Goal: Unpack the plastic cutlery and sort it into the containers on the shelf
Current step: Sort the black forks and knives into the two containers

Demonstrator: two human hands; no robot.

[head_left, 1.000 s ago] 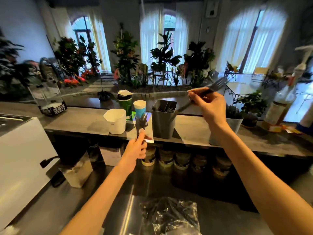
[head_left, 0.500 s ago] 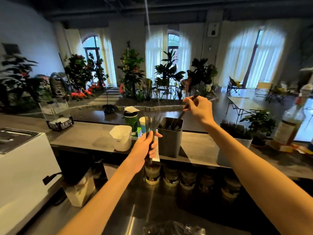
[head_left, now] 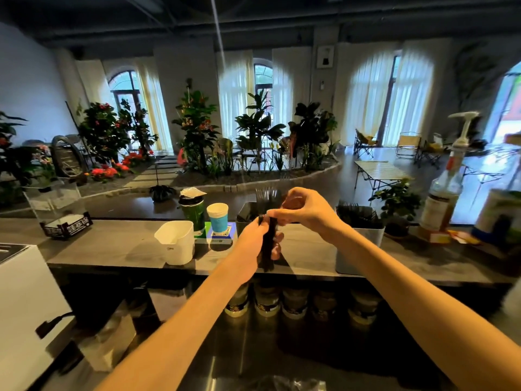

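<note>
My left hand (head_left: 255,241) grips a small bunch of black plastic forks (head_left: 267,210) upright, tines up, in front of the dark grey container (head_left: 244,217) on the shelf (head_left: 112,249). My right hand (head_left: 303,211) has come over to the bunch and pinches one fork near its neck. The dark container is mostly hidden behind both hands. A light grey container (head_left: 363,235) full of black cutlery stands to the right. The plastic cutlery bag (head_left: 284,383) shows only at the bottom edge.
A white container (head_left: 176,245) stands left of a green cup (head_left: 193,211) and a blue cup (head_left: 217,218). A potted plant (head_left: 399,204) and pump bottle (head_left: 448,182) stand at the right. Jars (head_left: 266,299) line the space under the shelf. A white appliance (head_left: 25,306) is at left.
My right hand, which held a fork over the dark container, has come down and left to the bunch in my left hand. My left hand has risen and moved right. The view tilted up.
</note>
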